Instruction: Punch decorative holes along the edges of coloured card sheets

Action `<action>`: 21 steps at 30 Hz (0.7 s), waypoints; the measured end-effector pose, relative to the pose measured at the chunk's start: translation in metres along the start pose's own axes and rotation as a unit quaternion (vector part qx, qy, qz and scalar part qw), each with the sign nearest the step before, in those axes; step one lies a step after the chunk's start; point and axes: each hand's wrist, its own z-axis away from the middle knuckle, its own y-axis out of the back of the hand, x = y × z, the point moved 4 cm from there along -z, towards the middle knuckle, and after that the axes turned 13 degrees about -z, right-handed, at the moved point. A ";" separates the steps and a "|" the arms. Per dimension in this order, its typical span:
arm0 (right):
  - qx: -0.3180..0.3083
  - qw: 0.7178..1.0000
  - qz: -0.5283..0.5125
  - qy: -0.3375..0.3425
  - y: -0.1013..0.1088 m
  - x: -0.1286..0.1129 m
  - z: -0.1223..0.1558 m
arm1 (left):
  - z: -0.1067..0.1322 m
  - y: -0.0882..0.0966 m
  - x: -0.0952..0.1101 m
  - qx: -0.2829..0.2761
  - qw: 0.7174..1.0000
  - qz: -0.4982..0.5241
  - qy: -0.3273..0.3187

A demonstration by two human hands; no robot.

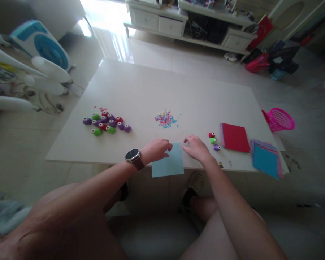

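At the bench's [206, 103] near edge, the sheet [168, 168] overhangs toward six o'clock, perhaps for easy reach. Left hand [159, 148] sits at its eleven, right hand [197, 147] at its two, each grip released.

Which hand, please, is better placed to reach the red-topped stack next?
Likely the right hand: it is nearer the red-topped stack, the left hand being farther off, over the blue sheet.
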 end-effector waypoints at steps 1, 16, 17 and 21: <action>-0.008 1.000 -0.001 -0.001 -0.001 0.001 0.000 | -0.001 -0.003 0.001 -0.009 1.000 -0.004 0.002; 0.007 0.999 -0.008 -0.035 0.008 0.021 0.000 | -0.006 -0.024 -0.017 -0.065 0.997 -0.030 0.041; 0.024 0.998 -0.004 -0.052 0.012 0.027 0.000 | -0.005 -0.024 -0.019 -0.066 0.996 -0.028 0.044; 0.083 0.987 0.020 -0.136 0.023 0.049 0.002 | -0.002 -0.023 -0.024 -0.067 0.996 -0.024 0.049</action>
